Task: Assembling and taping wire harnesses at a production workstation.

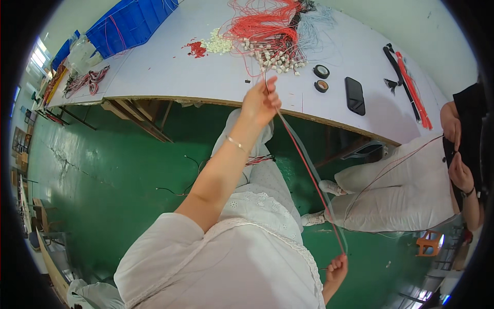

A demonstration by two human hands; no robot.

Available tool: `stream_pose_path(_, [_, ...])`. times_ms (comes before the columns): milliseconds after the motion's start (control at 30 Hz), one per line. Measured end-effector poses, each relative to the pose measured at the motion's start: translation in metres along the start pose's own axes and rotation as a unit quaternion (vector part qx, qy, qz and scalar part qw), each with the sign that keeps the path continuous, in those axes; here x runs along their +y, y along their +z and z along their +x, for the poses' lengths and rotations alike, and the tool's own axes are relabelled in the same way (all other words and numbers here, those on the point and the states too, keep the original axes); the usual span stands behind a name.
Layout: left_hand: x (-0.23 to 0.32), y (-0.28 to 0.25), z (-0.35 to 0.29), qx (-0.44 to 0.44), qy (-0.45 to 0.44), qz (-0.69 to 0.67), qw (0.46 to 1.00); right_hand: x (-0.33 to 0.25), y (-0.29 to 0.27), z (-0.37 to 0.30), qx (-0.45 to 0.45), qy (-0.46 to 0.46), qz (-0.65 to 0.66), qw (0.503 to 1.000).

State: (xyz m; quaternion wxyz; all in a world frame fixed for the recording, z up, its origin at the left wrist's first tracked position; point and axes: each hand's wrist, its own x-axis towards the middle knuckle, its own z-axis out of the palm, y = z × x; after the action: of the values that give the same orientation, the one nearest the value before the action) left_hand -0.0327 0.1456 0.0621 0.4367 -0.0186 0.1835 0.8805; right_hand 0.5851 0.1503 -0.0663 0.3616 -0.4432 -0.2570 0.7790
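Observation:
A long strand of red and grey wires point(307, 166) runs taut from the table's front edge down to my right side. My left hand point(261, 103), a thin bracelet on its wrist, is closed around the upper part of it at the edge. Far down to the right, my right hand point(337, 269) is closed on the lower end. Just beyond my left hand, white connectors point(282, 63) lie on the table at the ends of a heap of red wires point(265, 26). Across my lap rests another bundle of red, black and white wires point(260, 160).
Small cream pieces point(218, 44) and red pieces point(196, 50) lie left of the heap. Black tape rolls point(321, 71), a phone point(355, 96) and a red cable bundle point(414, 92) are to the right. A blue bin point(131, 28) stands far left. Beside me, a co-worker's hands point(458, 154) handle thin wires.

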Motion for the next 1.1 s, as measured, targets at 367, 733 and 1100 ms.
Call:
stream_pose_path(367, [-0.02,-0.016,-0.234,-0.167,0.07,0.578,0.796,0.008,0.282,0.097,-0.349,-0.094,-0.319,0.876])
stream_pose_path(733, [0.004,-0.085,-0.272,-0.273,-0.187,0.629,0.703,0.019,0.567,0.213,-0.351,0.242,0.02,0.904])
stream_pose_path(1100, [0.004,-0.005,-0.105,-0.299,0.12,0.445,0.836,-0.03,0.455,0.091,-0.491,-0.023,-0.307,0.815])
